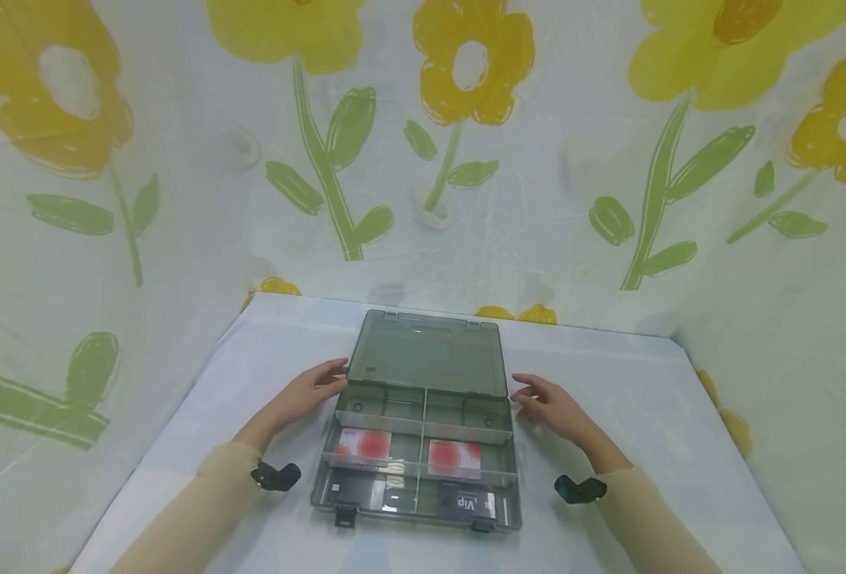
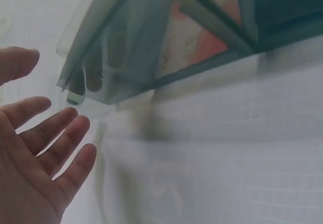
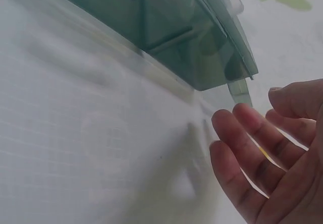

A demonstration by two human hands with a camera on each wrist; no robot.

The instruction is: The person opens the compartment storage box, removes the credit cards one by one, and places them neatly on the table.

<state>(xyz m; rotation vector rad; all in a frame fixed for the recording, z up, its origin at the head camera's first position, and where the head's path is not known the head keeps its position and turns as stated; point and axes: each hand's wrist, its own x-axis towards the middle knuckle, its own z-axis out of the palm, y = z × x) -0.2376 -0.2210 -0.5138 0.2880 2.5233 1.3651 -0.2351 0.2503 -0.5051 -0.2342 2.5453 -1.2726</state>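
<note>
A grey-green see-through compartment box (image 1: 423,422) lies on the table with its lid (image 1: 430,351) folded back flat behind it. Two red-and-white cards (image 1: 365,445) lie in its middle row, one on each side of the divider. Dark cards, the right one marked "Vip" (image 1: 466,502), fill part of the front row; the back row holds nothing. My left hand (image 1: 315,391) is beside the box's left hinge corner, fingers spread and relaxed. Across from it, my right hand (image 1: 548,406) hovers by the right hinge corner with loosely bent fingers, holding nothing.
Two latches (image 1: 346,516) hang from the front edge of the box. The white table (image 1: 609,399) is bordered at the back and sides by flower-patterned cloth (image 1: 523,175). Each wrist wears a black strap-on device (image 1: 277,477).
</note>
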